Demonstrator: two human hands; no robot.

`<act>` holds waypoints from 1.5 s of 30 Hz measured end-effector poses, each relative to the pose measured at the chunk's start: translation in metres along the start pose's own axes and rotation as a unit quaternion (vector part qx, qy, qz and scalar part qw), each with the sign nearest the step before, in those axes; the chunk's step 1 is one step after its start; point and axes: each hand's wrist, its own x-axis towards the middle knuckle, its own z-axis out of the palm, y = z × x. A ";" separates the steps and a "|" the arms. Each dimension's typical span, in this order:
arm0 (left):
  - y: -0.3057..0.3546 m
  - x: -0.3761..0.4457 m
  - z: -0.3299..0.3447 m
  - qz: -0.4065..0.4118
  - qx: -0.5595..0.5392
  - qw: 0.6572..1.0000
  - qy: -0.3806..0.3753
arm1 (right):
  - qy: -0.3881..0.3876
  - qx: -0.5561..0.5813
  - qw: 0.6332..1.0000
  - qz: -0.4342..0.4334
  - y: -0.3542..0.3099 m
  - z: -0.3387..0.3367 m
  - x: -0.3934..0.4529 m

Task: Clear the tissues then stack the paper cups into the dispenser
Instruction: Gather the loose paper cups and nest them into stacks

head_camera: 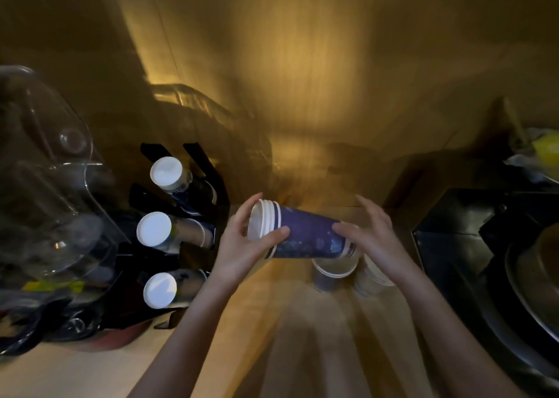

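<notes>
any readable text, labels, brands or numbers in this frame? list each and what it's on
None readable.
Blue cup stack held by the left hand and right hand: pale print, too blurred to read.
Cups in the dispenser: marks on their sides, too blurred to read.
Yellow strip at left: too blurred to read.

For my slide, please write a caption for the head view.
Both hands hold a stack of blue paper cups sideways beside the black dispenser.
</notes>
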 end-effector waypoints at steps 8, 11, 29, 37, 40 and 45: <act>-0.002 -0.004 0.016 -0.012 -0.102 0.994 -0.032 | -0.091 -0.272 0.925 -0.248 -0.021 0.027 -0.013; -0.009 -0.009 0.019 -0.021 -0.107 0.994 -0.016 | -0.071 -0.320 0.906 -0.268 -0.014 0.026 -0.013; -0.069 0.001 -0.003 -0.264 -0.380 0.886 0.020 | 0.091 -0.328 0.883 -0.322 -0.012 -0.022 -0.011; -0.078 -0.007 0.006 -0.353 -0.522 0.774 0.056 | 0.127 0.093 0.969 -0.191 0.000 -0.024 -0.007; -0.080 -0.007 0.007 -0.335 -0.542 0.769 0.048 | 0.108 0.118 0.977 -0.140 0.021 -0.005 -0.004; -0.074 -0.008 0.007 -0.329 -0.533 0.779 0.040 | 0.053 0.044 0.995 -0.075 0.061 0.020 -0.005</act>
